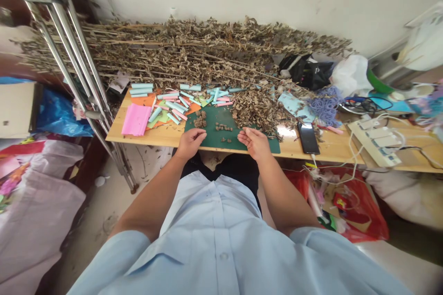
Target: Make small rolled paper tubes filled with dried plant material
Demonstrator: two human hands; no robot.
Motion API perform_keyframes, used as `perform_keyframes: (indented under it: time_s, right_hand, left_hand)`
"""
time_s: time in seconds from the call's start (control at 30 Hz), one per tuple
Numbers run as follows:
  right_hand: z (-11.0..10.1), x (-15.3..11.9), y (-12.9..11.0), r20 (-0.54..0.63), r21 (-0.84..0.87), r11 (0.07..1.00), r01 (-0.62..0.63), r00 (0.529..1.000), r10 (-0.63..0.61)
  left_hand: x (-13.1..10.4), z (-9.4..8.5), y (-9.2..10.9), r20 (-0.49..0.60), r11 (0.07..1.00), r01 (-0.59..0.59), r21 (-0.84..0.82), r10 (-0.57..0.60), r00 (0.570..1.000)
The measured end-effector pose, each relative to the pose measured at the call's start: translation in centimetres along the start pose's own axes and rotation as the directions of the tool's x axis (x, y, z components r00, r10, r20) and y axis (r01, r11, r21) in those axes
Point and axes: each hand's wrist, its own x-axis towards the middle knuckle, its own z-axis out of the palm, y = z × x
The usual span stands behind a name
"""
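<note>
At the mat's ten o'clock, the paper rolls (175, 109) could roll if the left forearm swept out. The left fingers (198, 135) are pinched nearly together by the brown cluster (200, 120); a brush could scatter it. Small dried clumps (224, 127) lie mid-mat. The right fingers (245, 134) are loosely curled, beside the leaf heap (256, 109), which could shed onto them. I cannot tell whether either hand holds anything. The green mat (214, 140) reaches the near edge of the bench (157, 137); the most room lies toward six o'clock. At three, the phone (308, 138) limits movement.
</note>
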Motion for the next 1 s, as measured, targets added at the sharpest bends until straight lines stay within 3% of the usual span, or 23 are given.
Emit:
perform_keyframes:
  time_s: [0.23, 0.57, 1.0]
  right_hand:
    - [0.2, -0.2, -0.1, 0.017, 0.056, 0.998, 0.014, 1.000, -0.015]
    - [0.5, -0.4, 0.4, 0.001, -0.002, 0.997, 0.080, 0.997, -0.080]
    - [-0.8, -0.1, 0.0, 0.113, 0.081, 0.996, 0.030, 0.993, -0.039]
  left_hand:
    - [0.0, -0.1, 0.6, 0.009, 1.000, 0.014, -0.005, -0.014, 1.000]
    - [0.0, 0.0, 0.0, 0.008, 1.000, 0.014, -0.019, -0.014, 1.000]
    - [0.0, 0.0, 0.1, 0.008, 1.000, 0.002, -0.009, -0.002, 1.000]
